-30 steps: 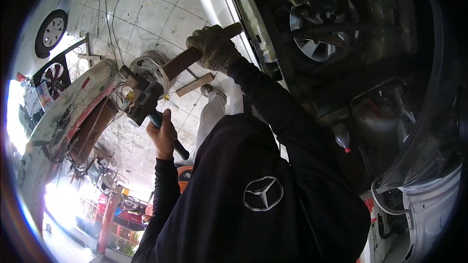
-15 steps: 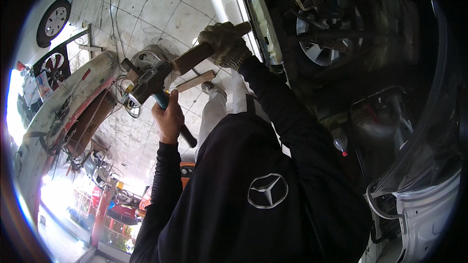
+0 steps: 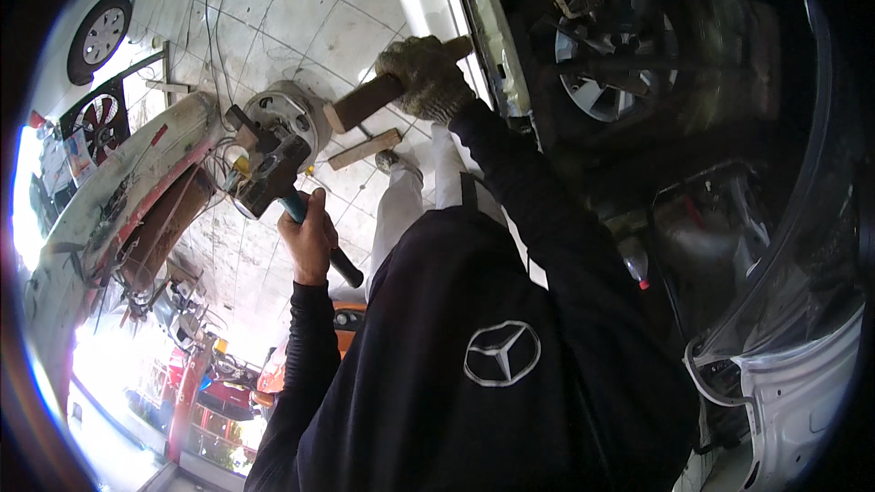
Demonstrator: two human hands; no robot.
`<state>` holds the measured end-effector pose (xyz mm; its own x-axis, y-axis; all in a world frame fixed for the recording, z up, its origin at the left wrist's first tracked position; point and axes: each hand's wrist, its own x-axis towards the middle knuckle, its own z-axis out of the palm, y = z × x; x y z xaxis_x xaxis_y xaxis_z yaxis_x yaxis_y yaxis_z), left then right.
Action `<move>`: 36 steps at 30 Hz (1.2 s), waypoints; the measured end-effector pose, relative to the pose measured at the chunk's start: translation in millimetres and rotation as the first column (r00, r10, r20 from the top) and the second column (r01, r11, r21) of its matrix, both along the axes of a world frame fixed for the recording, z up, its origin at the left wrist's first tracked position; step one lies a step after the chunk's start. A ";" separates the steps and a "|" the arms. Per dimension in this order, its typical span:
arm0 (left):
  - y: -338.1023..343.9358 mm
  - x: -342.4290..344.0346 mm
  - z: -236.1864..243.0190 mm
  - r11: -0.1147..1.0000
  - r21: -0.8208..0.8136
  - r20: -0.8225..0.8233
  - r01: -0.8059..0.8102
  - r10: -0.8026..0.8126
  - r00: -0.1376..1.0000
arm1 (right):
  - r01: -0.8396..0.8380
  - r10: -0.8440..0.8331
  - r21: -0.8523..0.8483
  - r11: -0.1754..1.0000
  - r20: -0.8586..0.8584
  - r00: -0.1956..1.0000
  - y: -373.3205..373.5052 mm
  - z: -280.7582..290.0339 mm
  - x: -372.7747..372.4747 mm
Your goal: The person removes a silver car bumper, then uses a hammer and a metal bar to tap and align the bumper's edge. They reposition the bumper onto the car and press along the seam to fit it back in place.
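Observation:
My bare left hand (image 3: pixel 308 232) is closed around the teal and black handle of a sledgehammer (image 3: pixel 276 171). The hammer's heavy dark head is tilted and stands a short way left of a wooden block (image 3: pixel 366 102). My right hand (image 3: pixel 426 79), in a worn knit work glove, grips that block round its middle. The block's far end reaches the edge of the car body (image 3: pixel 497 41) on the right; whether it touches cannot be made out. The block's left end points toward the hammer head with a gap between them.
Behind the hammer stands a white bucket (image 3: pixel 305 109) with tools on it. Another piece of wood (image 3: pixel 365 149) lies by my shoe. A removed bumper (image 3: pixel 128 191) is at left, with a wheel (image 3: pixel 100 39) beyond. Cables (image 3: pixel 214 32) trail over the tiled floor. An alloy wheel (image 3: pixel 615 55) sits inside the car.
The hammer head, earlier against or overlapping the block's left end, has drawn away to the left and down with my left hand. The block has shifted slightly; my right hand keeps its grip.

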<state>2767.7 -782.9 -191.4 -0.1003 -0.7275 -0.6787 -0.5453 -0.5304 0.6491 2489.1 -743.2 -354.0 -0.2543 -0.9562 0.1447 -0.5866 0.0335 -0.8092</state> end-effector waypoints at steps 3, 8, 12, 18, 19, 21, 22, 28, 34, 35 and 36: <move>0.8 13.4 1.2 0.998 0.002 -0.052 -0.065 0.065 0.997 | -0.063 0.062 0.073 0.995 0.010 0.998 1.3 1.6 15.8; 9.5 34.0 5.8 0.998 -0.009 -0.011 -0.060 0.060 0.998 | -0.121 0.119 0.191 0.974 0.024 0.993 22.2 10.9 33.5; 9.1 31.8 9.4 0.990 -0.118 -0.003 -0.076 0.076 0.997 | -0.058 0.059 0.079 0.995 -0.008 0.998 24.6 -4.7 24.2; 14.1 16.0 17.8 0.945 -0.239 -0.252 -0.223 0.161 0.954 | -0.076 0.080 0.118 0.990 -0.029 0.996 31.1 -5.0 26.1; 31.7 26.7 -10.7 0.932 -0.220 -0.218 -0.288 0.241 0.946 | -0.096 0.100 0.113 0.989 -0.038 0.994 28.8 -3.7 25.8; 49.6 19.1 -26.8 0.978 -0.068 -0.102 -0.200 0.192 0.976 | -0.138 0.141 0.099 0.986 -0.031 0.990 25.6 -1.8 27.1; 45.8 6.5 -25.9 0.996 0.087 -0.060 -0.011 0.016 0.998 | -0.129 0.134 0.100 0.987 -0.037 0.990 26.2 -2.1 22.7; 37.8 29.8 -1.2 0.996 -0.007 -0.018 -0.086 0.086 0.996 | -0.091 0.094 0.109 0.990 -0.025 0.995 27.0 -2.0 28.7; 12.9 28.1 26.4 0.952 -0.253 -0.269 -0.170 0.099 0.958 | -0.063 0.067 0.055 0.997 -0.073 0.995 28.2 4.2 18.3; 15.5 31.6 24.2 0.945 -0.276 -0.299 -0.174 0.087 0.950 | -0.057 0.059 0.035 0.998 -0.064 0.996 30.6 6.5 18.0; 24.5 33.9 5.2 0.952 -0.219 -0.262 -0.212 0.152 0.953 | -0.050 0.051 0.017 0.999 -0.056 0.997 31.0 8.0 16.5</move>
<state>2801.6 -758.4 -186.2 -0.0880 -0.8873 -0.4526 -0.2663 -0.4169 0.8691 2505.7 -712.2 -346.0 -0.1973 -0.9699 0.1429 -0.6327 0.0146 -0.7743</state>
